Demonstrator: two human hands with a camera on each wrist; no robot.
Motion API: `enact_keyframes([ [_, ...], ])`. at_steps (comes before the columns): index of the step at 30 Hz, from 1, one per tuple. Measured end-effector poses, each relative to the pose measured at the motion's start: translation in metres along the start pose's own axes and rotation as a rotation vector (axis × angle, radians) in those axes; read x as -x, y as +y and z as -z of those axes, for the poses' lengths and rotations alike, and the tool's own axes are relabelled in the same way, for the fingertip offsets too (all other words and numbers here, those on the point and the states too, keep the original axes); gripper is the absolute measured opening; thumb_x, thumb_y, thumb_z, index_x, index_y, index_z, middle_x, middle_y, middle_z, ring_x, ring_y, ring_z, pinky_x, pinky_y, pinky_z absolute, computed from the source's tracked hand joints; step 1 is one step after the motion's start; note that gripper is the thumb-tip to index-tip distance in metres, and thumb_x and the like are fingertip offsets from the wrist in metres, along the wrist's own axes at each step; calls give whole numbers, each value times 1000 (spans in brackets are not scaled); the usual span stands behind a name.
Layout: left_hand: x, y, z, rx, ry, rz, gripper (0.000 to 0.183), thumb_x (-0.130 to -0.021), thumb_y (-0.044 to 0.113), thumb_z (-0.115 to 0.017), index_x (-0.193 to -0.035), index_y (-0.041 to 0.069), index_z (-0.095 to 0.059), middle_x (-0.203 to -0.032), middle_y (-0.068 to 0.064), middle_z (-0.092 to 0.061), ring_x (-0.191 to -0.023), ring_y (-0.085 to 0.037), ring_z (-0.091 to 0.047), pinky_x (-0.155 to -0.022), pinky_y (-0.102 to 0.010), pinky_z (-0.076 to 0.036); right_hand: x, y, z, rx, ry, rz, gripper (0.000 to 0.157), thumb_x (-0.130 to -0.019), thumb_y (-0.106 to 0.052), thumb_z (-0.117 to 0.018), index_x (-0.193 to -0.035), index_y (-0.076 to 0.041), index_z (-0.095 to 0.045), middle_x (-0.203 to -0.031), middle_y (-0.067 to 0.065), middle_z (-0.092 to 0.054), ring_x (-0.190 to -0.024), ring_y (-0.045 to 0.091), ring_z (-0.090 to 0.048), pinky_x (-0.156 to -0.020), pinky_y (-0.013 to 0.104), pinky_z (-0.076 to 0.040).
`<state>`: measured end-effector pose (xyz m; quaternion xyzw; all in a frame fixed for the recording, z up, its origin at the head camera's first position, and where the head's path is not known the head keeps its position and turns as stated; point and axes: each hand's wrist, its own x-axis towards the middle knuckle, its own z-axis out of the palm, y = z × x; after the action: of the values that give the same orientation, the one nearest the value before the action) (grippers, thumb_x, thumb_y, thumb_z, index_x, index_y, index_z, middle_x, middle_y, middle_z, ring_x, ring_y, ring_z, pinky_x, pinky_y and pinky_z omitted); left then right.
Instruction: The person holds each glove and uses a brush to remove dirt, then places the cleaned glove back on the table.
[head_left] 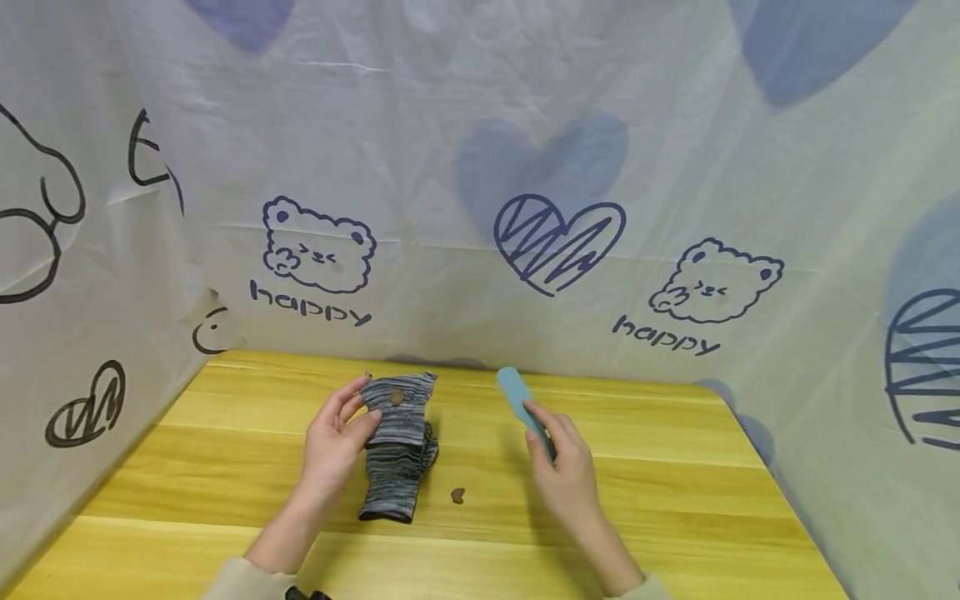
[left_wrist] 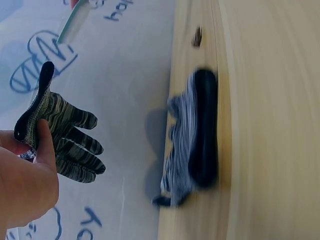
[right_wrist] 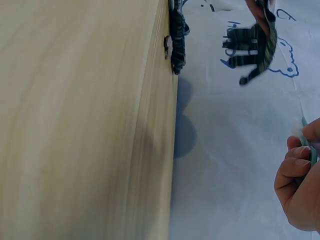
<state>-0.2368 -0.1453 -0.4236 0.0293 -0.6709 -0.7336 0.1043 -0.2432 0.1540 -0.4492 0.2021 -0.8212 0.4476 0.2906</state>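
Observation:
My left hand [head_left: 336, 433] pinches a grey striped knit glove [head_left: 401, 421] between thumb and fingers, near its dark-edged cuff. The glove hangs above the table, its fingers pointing down in the left wrist view, and a round brown spot [head_left: 396, 397] shows on its face. A second, matching glove [head_left: 392, 487] lies just below, cuff towards me. My right hand [head_left: 566, 467] grips a light-blue paddle-shaped tool [head_left: 515, 390] by its lower end, tilted up and apart from the gloves. A pale side of the tool [left_wrist: 75, 22] shows in the left wrist view.
A small brown heart-like piece [head_left: 457, 496] lies on the yellow wood-grain table [head_left: 660, 467], right of the lying glove. Behind the table and at both sides hangs a pale sheet [head_left: 420, 275] printed with hearts and bears. A small black object [head_left: 306, 594] shows at the bottom edge.

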Motion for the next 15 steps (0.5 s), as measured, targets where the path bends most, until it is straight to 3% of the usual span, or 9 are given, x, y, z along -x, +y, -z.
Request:
enact_keyframes([
  [3, 2, -4, -15, -7, -26, -2, 56, -101, -4, -60, -154, 8, -47, -155, -21, -49, -123, -16, -61, -93, -17, -51, 1, -2, -2, -10, 0, 32, 42, -96, 3, -69, -137, -8, -67, -104, 9, -68, -76, 11, -52, -60, 25, -47],
  [7, 3, -10, -34, 4, -61, -3, 55, -101, -1, -61, -154, 9, -48, -159, -21, -44, -142, -34, -47, -108, -30, -46, 2, -4, -4, -21, -14, 60, 42, -96, 4, -69, -136, -8, -67, -101, 9, -66, -72, 8, -49, -57, 22, -44],
  [9, 3, -13, -43, 18, -76, -6, 55, -101, -1, -61, -154, 8, -48, -159, -22, -45, -142, -34, -47, -107, -30, -46, 3, -5, -5, -21, -19, 66, 43, -95, 4, -69, -136, -8, -67, -100, 8, -66, -72, 8, -48, -57, 22, -44],
  [15, 3, -20, -64, 99, -96, 9, 55, -100, -4, -61, -153, 3, -46, -149, -25, -55, -122, -20, -64, -92, -19, -53, 4, -8, -8, -21, -15, 100, 44, -94, 5, -70, -136, -7, -67, -99, 8, -67, -73, 8, -52, -58, 23, -47],
])
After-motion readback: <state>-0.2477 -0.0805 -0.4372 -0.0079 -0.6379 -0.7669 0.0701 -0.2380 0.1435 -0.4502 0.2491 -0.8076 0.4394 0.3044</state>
